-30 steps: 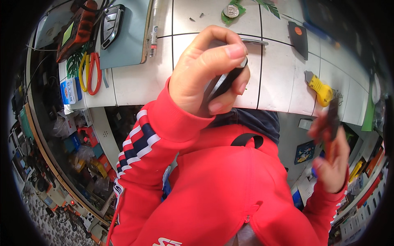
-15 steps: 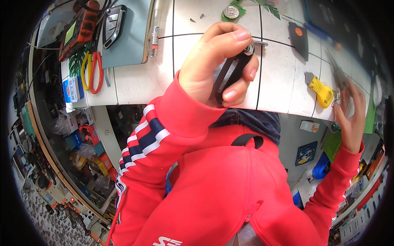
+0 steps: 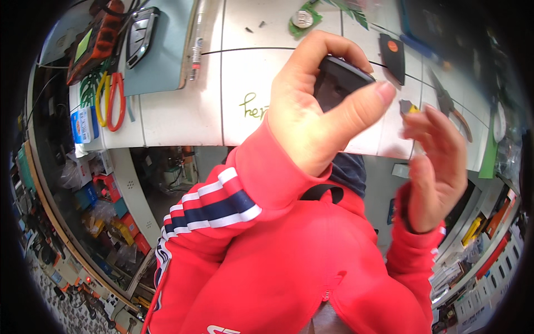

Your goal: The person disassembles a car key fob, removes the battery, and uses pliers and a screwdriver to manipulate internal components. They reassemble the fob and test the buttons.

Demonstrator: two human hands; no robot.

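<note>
My left hand is closed around a glossy black car key fob, holding it up over the white tiled table, with the thumb along its near side. My right hand is raised at the table's front edge on the right, slightly blurred, its thumb and fingers apart and nothing between them. Behind its fingertips shows part of a yellow utility knife. Pliers lie just beyond. At the far side are a small green circuit board with a coin cell and a black shell piece with an orange spot.
On the left, another key fob rests on a grey-blue pad, beside a marker pen. An orange meter, scissors with red and yellow handles and a blue-white box stand near the left edge. Green handwriting marks the tabletop.
My left hand has turned the key fob so its flat black face shows. My right hand has moved left and nearer, away from the pliers. The view has shifted slightly.
</note>
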